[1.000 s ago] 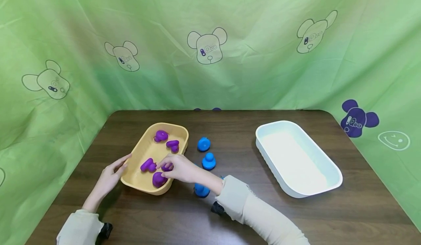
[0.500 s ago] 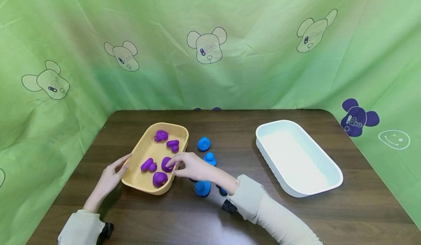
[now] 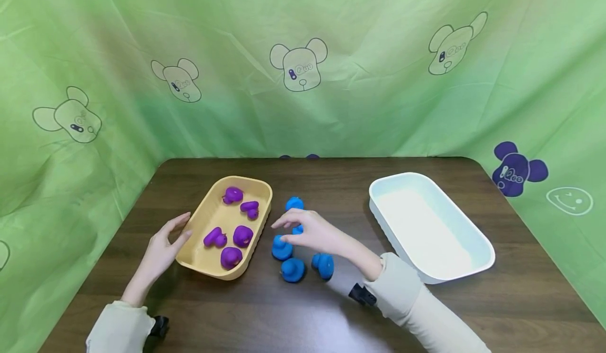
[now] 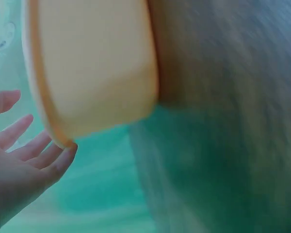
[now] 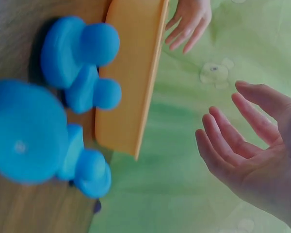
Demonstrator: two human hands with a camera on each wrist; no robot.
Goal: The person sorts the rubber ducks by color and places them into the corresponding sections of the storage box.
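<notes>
A yellow tray (image 3: 262,189) on the left holds several purple toy ducks (image 3: 231,258), some upright and some on their sides. My left hand (image 3: 158,248) is at the tray's left rim, fingers spread; whether they touch it I cannot tell. In the left wrist view, those fingers (image 4: 63,160) appear beside the rim. Several blue toy ducks (image 3: 292,270) lie on the table right of the tray. Above them hovers my right hand (image 3: 317,232), partly hiding one. The right wrist view shows its fingers (image 5: 218,141) loosely bent, with nothing between them, apart from the blue ducks (image 5: 26,131).
A white tray (image 3: 393,237) stands on the right of the brown wooden table (image 3: 265,316), with nothing inside it. A green curtain (image 3: 227,121) printed with mouse heads hangs behind and beside the table.
My right hand has moved right, out of the yellow tray and over the blue ducks, leaving a purple duck in the tray. The left hand's fingers have shifted slightly at the rim.
</notes>
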